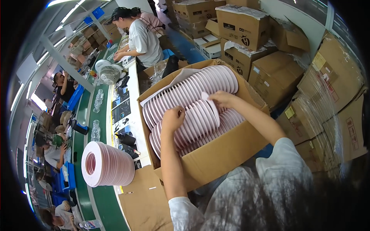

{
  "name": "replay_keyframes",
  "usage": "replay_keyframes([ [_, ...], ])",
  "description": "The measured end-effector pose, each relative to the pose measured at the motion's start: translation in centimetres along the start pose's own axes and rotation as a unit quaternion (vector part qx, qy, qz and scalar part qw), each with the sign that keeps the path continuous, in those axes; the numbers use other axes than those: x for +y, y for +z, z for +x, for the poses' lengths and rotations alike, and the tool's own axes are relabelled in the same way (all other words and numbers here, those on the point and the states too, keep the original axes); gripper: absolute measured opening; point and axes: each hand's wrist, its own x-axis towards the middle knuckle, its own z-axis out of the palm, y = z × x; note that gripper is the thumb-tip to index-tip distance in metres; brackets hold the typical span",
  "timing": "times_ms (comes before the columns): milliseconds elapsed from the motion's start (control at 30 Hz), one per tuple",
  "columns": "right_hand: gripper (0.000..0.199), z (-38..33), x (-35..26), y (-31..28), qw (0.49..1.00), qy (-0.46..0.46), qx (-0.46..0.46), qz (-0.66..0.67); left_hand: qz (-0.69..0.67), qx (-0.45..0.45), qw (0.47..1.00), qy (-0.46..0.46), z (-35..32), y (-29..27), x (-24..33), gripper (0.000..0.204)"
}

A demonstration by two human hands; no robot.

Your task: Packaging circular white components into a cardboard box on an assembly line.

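An open cardboard box (pixel 216 161) in front of me holds rows of pale pink-white flat rings (pixel 194 86) standing on edge, packed side by side. On top lies a shorter row of the same rings (pixel 198 121), between my hands. My right hand (pixel 222 99) pinches the upper edge of a ring (pixel 211 103) at the right end of this row; that ring tilts slightly away from the others. At the row's left end, my left hand (pixel 173 118) is closed with curled fingers against the rings. What its fingers hold, if anything, is hidden.
Left of the box, a stack of pink-white rings (pixel 108 164) lies sideways on the green conveyor (pixel 106 202). Clear plastic parts (pixel 96 131), a white fan (pixel 108 71) and black bottles (pixel 126 138) stand beyond. Cartons (pixel 275 75) crowd the right. Co-workers (pixel 144 42) stand farther off.
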Motion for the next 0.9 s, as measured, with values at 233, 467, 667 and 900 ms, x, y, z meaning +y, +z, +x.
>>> replay_keyframes([
  [233, 0.040, -1.4, -2.3, -2.8, 0.944, -0.123, 0.026, 0.306, -0.005, 0.000, 1.000, -0.003, -0.1, 0.2, -0.5, 0.018],
  [467, 0.037, -1.8, -2.1, -4.7, 0.952, -0.133, 0.054, 0.271, -0.021, -0.008, 1.000, 0.022, 0.4, 1.1, -0.1, 0.017],
  [667, 0.027, -3.1, -3.1, -3.2, 0.940, -0.145, 0.116, 0.287, -0.026, -0.001, 0.999, 0.023, 0.1, 1.1, -0.8, 0.017],
  [900, 0.033, -3.6, -6.4, -1.7, 0.937, -0.273, 0.213, -0.052, -0.022, -0.004, 0.999, 0.025, 0.0, 0.5, -1.0, 0.017],
])
